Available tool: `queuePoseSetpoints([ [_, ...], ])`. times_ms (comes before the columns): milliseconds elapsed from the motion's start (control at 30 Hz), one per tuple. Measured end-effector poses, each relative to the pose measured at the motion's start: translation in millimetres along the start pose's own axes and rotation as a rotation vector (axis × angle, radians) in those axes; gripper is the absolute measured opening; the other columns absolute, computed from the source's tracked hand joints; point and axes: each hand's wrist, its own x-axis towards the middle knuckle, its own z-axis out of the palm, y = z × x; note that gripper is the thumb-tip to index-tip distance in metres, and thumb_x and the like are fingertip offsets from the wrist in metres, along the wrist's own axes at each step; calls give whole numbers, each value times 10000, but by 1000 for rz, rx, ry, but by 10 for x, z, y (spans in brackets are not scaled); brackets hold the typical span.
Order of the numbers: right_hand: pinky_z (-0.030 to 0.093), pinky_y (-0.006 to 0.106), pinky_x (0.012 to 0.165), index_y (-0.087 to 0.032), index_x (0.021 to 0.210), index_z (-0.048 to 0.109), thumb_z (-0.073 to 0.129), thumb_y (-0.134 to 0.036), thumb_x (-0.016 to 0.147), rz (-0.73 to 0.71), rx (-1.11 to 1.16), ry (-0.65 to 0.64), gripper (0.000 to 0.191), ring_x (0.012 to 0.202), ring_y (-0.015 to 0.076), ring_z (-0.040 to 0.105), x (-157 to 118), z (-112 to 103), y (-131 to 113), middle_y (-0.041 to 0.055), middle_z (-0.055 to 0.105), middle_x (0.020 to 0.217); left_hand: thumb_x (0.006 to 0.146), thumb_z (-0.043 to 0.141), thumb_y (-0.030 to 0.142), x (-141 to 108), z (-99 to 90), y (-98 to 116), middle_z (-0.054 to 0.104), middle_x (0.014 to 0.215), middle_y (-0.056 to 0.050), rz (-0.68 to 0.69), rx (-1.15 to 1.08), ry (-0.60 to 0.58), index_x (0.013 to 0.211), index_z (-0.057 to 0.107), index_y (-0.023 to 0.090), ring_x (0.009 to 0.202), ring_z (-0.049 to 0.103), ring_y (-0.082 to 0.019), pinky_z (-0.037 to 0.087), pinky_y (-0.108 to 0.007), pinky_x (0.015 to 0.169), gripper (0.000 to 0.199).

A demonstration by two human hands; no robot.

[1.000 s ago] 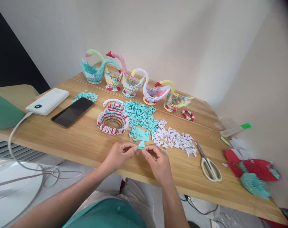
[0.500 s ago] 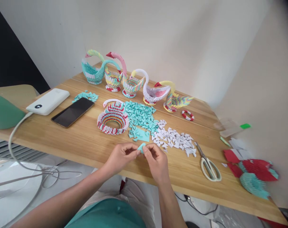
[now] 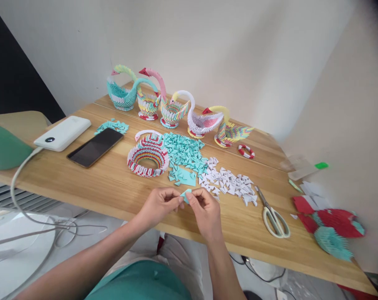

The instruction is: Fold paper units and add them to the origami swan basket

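A small piece of turquoise paper (image 3: 185, 193) is pinched between both my hands above the table's front part. My left hand (image 3: 160, 206) grips its left side with thumb and fingers closed. From the right, my right hand (image 3: 205, 210) holds it, the thumb lying over the paper. Just beyond the hands lie a flat turquoise sheet (image 3: 187, 177), a heap of folded turquoise paper pieces (image 3: 184, 150) and a spread of white folded pieces (image 3: 229, 182). Left of the heap stands a round red, white and blue paper basket (image 3: 148, 156).
Several paper swans (image 3: 173, 110) stand in a row at the back, with a red and white ring (image 3: 246, 151) beside them. Scissors (image 3: 274, 218) lie to the right, near paper scraps (image 3: 335, 221). A phone (image 3: 95, 147) and a cabled white power bank (image 3: 63, 133) are on the left.
The paper has turned slightly between my fingers, and my right thumb sits a little farther left over it. Everything else on the table stays in place.
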Motion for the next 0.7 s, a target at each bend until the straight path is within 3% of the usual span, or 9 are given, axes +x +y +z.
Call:
queuePoseSetpoints([
  [367, 396, 230, 562, -199, 670, 552, 626, -317, 840, -78, -30, 29, 220, 580, 114, 493, 30, 38, 9, -31, 575, 624, 780, 659, 396, 14, 0, -35, 637, 618, -20, -24, -82, -2, 678, 656, 123, 522, 485, -78, 360, -195, 507, 291],
  [700, 453, 249, 626, -207, 653, 545, 635, -293, 823, -113, -14, 5, 210, 622, 129, 545, 32, 23, 15, -11, 615, 654, 831, 584, 463, 6, -43, -26, 613, 598, -20, 10, 48, -47, 696, 666, 125, 530, 486, -92, 378, -203, 524, 373],
])
